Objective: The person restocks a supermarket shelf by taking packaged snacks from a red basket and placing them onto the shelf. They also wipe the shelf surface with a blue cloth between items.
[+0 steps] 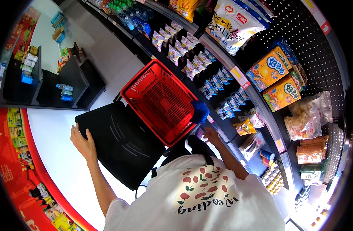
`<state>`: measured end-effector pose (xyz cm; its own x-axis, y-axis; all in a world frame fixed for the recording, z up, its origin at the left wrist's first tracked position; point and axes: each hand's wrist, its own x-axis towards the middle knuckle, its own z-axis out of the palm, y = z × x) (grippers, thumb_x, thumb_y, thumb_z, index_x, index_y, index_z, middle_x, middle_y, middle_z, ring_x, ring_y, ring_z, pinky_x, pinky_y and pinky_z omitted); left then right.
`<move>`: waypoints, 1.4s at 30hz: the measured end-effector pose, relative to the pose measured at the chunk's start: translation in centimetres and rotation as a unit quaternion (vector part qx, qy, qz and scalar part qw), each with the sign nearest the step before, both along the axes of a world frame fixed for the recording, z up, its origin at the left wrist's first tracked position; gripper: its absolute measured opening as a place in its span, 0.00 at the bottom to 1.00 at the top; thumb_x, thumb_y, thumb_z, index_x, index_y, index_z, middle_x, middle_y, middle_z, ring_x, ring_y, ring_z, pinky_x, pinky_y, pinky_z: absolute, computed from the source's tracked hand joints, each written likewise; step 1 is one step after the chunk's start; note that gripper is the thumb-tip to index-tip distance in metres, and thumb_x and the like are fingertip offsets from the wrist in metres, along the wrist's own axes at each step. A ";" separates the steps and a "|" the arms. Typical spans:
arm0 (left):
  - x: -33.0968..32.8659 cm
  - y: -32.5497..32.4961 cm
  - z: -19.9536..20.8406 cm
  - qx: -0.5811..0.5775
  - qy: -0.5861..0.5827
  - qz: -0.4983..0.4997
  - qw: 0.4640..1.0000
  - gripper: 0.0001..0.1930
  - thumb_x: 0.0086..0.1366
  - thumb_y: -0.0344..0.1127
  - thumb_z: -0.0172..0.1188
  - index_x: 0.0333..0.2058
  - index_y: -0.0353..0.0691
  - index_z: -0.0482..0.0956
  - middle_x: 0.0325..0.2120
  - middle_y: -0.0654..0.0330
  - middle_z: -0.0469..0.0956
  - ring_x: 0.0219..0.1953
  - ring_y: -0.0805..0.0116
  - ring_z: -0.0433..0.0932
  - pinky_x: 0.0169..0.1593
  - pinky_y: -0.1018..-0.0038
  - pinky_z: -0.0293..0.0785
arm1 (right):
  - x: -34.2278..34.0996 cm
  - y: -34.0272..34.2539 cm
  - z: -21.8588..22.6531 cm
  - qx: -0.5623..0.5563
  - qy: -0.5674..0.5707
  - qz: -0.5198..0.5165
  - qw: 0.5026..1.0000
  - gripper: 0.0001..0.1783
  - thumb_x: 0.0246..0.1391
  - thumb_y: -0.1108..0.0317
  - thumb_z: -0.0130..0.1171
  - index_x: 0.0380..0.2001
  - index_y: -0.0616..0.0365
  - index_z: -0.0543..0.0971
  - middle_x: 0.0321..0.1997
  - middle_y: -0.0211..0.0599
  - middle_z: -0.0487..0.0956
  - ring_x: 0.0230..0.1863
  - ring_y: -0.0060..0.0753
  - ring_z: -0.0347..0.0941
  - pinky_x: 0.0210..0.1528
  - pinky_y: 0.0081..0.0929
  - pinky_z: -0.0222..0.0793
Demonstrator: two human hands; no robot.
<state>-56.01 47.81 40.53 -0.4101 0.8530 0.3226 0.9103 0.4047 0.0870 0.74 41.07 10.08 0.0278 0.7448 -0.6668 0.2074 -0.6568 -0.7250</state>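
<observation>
A red plastic shopping basket [135, 93] with slotted sides stands in front of me, and no goods show inside. Left of it and nearer to me is a flat black panel [120, 148], perhaps a seat, with pale scuffs. My left hand [84, 144] is at the panel's left edge, fingers stretched out and thumb apart over the surface. A blue cloth-like thing [200, 112] hangs at the basket's right corner. Just below that cloth is my right hand [212, 136], fingers loosely extended beside a small purple object [199, 133] whose kind I cannot make out.
Dark shelves [230, 57] curve along my right with rows of small snack bags [180, 48], orange boxes [269, 69] and a large white bag [238, 25]. A black display stand [57, 86] holds bottles and cans at far left. A red-edged display [41, 154] runs along the near left.
</observation>
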 end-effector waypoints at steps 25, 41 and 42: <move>-3.1 -1.2 -4.6 -0.050 -0.250 0.196 0.947 0.22 0.78 0.44 0.45 0.59 0.30 0.66 0.52 0.35 0.78 0.54 0.38 0.78 0.57 0.54 0.73 | -4.1 3.7 -11.4 -0.267 0.259 -0.267 0.889 0.33 0.61 0.35 0.53 0.60 0.44 0.71 0.60 0.41 0.73 0.59 0.53 0.72 0.59 0.66 0.70; -11.6 2.7 -7.1 -0.036 -0.247 0.161 0.955 0.23 0.76 0.43 0.50 0.59 0.30 0.69 0.49 0.34 0.79 0.52 0.37 0.79 0.55 0.55 0.75 | -8.2 6.4 -10.8 -0.293 0.334 -0.315 0.839 0.37 0.59 0.27 0.53 0.54 0.48 0.76 0.55 0.38 0.75 0.56 0.46 0.74 0.59 0.55 0.73; -12.5 2.7 -7.7 -0.028 -0.249 0.157 0.955 0.22 0.75 0.43 0.51 0.58 0.30 0.69 0.49 0.35 0.79 0.51 0.37 0.79 0.55 0.55 0.75 | -8.4 6.5 -10.9 -0.301 0.341 -0.321 0.831 0.40 0.59 0.25 0.51 0.56 0.48 0.76 0.58 0.37 0.76 0.56 0.45 0.74 0.57 0.53 0.74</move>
<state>-68.47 50.53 32.85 -0.7391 0.6733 -0.0215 0.5949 0.6673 0.4481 -7.66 47.62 -0.84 -0.2464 0.2476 -0.9370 -0.6500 -0.7593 -0.0297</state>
